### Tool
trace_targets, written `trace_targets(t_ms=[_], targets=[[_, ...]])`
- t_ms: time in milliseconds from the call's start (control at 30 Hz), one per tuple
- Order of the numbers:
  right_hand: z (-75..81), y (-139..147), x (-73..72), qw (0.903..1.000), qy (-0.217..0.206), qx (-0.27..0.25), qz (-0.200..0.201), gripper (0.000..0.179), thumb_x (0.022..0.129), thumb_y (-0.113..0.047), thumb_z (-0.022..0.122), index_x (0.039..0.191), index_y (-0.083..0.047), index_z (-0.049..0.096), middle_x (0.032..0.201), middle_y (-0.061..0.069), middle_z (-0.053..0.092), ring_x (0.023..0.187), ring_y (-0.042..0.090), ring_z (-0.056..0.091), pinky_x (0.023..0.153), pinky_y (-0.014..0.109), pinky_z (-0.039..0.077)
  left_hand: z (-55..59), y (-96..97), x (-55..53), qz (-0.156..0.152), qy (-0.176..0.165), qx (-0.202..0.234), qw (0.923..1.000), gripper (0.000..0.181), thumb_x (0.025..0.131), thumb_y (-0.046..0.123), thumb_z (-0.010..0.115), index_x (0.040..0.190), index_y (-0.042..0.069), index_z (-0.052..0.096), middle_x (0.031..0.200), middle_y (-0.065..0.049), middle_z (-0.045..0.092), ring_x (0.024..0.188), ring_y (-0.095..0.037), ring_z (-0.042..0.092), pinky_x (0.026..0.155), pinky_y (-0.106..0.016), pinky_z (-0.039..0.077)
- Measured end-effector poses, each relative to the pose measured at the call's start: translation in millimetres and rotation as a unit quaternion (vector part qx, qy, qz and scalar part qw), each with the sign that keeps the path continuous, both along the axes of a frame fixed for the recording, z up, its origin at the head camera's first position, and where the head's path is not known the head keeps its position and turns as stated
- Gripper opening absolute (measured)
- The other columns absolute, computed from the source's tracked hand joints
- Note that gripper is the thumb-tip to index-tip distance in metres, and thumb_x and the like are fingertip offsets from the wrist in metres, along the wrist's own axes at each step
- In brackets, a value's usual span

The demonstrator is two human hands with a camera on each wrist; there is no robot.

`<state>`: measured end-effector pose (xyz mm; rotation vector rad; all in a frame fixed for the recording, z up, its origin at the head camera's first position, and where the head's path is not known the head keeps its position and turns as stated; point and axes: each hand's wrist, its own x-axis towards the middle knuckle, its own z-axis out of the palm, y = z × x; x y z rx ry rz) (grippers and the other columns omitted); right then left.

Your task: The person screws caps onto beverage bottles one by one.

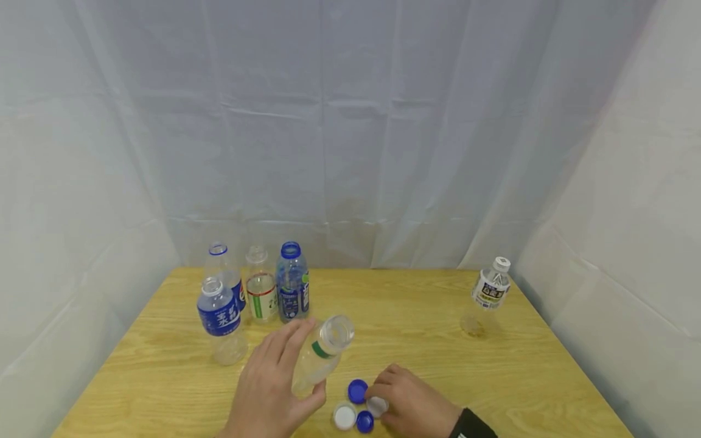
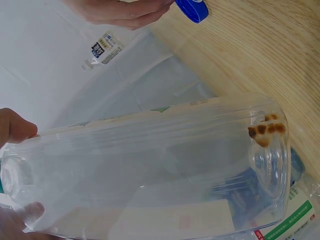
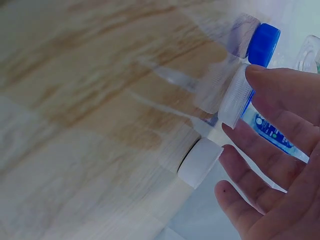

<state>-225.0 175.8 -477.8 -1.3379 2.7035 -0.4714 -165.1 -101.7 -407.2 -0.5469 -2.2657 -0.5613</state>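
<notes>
In the head view my left hand [image 1: 274, 380] grips a clear, uncapped plastic bottle [image 1: 323, 350] with a green label patch, its mouth tilted up to the right. The left wrist view shows the bottle [image 2: 150, 170] lengthwise, with brown marks at its base. At the table's front my right hand [image 1: 408, 398] pinches a translucent cap [image 3: 235, 102] between thumb and forefinger, low over the tabletop. Close around it lie a white cap [image 1: 345, 417] and two blue caps, one behind [image 1: 358, 391] and one in front [image 1: 365, 421].
On the left of the wooden table [image 1: 394, 310] stand several uncapped bottles: a blue-labelled one [image 1: 221, 319], one with a blue cola label [image 1: 238, 292], a green-and-white-labelled one [image 1: 263, 298] and a blue one [image 1: 292, 286]. A white-capped bottle [image 1: 489, 295] stands far right. White sheeting [image 1: 350, 152] surrounds the table.
</notes>
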Motion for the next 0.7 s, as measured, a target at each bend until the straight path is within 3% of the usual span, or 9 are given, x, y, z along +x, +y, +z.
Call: trace_targets(t_ms=[700], targets=[[1.9,5.9,4.2,0.9994,0.014,-0.026,-0.020,0.042,0.084,-0.018,0.075,0.125,-0.023,0.068,0.115,-0.011,0.066,0.108,0.007,0.059,0.091,0.030,0.055,0.3,3.3,1.4,0.000,-0.004,-0.005,1.0000,0.090,0.064,0.035,0.083,0.146,0.017,0.050,0.135,-0.003,0.058,0.118,-0.023,0.059,0.092,-0.048,0.055]])
